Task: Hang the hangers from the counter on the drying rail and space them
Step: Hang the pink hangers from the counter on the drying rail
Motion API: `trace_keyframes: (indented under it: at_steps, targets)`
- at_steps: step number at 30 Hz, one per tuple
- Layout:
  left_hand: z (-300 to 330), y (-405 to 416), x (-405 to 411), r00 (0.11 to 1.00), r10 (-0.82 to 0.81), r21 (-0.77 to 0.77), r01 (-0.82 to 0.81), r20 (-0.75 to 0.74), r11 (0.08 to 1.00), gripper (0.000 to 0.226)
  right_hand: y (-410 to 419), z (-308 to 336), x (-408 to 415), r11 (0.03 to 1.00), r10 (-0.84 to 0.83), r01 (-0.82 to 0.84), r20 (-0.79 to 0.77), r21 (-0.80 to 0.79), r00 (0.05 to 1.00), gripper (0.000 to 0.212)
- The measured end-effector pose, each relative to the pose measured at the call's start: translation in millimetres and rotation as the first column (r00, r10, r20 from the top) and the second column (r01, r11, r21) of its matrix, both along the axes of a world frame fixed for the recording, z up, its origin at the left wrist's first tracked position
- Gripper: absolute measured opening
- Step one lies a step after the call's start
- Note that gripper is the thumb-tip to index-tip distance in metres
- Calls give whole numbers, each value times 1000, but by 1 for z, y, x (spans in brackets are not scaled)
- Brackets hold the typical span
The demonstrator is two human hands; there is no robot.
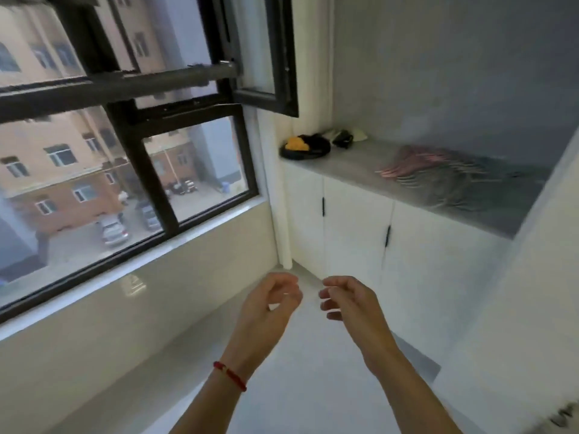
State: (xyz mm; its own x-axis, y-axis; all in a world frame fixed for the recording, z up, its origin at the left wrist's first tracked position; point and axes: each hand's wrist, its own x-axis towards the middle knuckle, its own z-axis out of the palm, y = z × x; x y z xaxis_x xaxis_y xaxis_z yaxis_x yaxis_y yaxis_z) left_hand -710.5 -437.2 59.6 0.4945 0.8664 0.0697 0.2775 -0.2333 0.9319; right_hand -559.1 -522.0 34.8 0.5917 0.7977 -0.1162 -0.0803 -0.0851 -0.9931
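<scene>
Open floor (313, 386) leads to counter (360, 164); hangers (438, 173) lie unblocked.

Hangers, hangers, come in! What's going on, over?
Left grip open, right grip open, both holding nothing. Blurry pile of pinkish and dark hangers lying on grey counter. Dark drying rail bare. Nothing blocking.

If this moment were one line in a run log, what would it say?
stage: hanging not yet begun | hangers: piled on counter | left hand: empty, loosely curled | right hand: empty, loosely curled | rail: bare where visible

Left hand (272, 303), right hand (347, 300) empty, loosely curled; hangers (438, 173) piled on counter (354, 164); rail (125, 81) bare.
</scene>
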Motion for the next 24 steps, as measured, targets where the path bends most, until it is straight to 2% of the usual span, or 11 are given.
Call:
trace_keyframes:
  at_steps: [4,8,10,13,16,20,24]
  targets:
    - [-2,38,121,983,-171,-50,175,61,983,13,16,2,103,991,-134,136,72,-19,988,20]
    - [4,92,222,968,-250,-72,252,36,965,16,54,10,194,965,-220,236,143,-110,965,18]
    - [8,119,267,963,-266,-65,268,28,961,27,77,11,236,954,-244,270,187,-130,951,17]
    - [10,158,332,964,-266,-67,267,16,961,21,112,9,294,929,-286,333,256,-164,924,16]
    - [4,196,384,968,-250,-23,250,-1,968,17,156,-3,348,919,-249,325,310,-223,918,22]
    - [-2,251,443,985,-168,6,169,-43,986,18,238,-22,433,901,-146,299,429,-315,892,43]
    - [-4,293,489,994,-85,-5,85,-70,996,19,319,-40,515,845,-112,372,553,-384,825,64]
